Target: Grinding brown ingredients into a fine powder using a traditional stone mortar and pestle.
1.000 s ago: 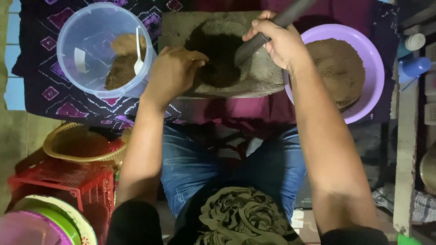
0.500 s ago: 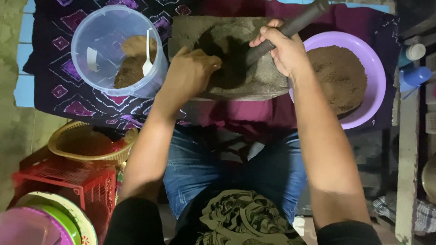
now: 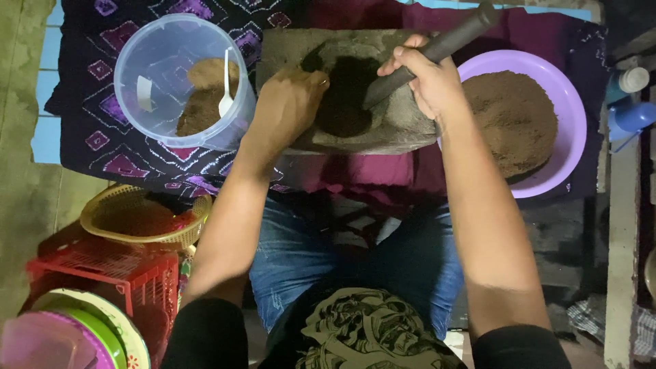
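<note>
1. Nearest, left corner: stacked plastic lids or plates [image 3: 75, 335], pink and green, beside a red plastic crate [image 3: 109, 270]. A yellow woven basket [image 3: 140, 219] sits on the crate.
2. Near centre: the person's lap in blue jeans [image 3: 301, 253], legs folded under the work.
3. Middle, left of centre: left hand [image 3: 287, 109], fingers curled loosely, resting on the left rim of the stone mortar [image 3: 389, 130]. It grasps nothing; it appears to steady the stone. Judgement: firm downward pressure here would keep the slab from shifting.
4. Middle, centre: dark ground paste [image 3: 348, 96] lies in the mortar's hollow, just right of the left hand.
5. Middle, right of centre: right hand [image 3: 427, 82], clenched around a dark pestle [image 3: 444, 48] whose tip meets the paste. Judgement: a low angle with rolling strokes, keeping the tip inside the hollow, should grind evenly without spilling.
6. Right: purple bowl [image 3: 570, 102] heaped with brown powder [image 3: 512, 116], touching the mortar.
7. Far left: clear tub [image 3: 147, 61] holding brown powder and a white spoon [image 3: 225, 92].
8. Under all: patterned cloth [image 3: 89, 137] on the floor.
</note>
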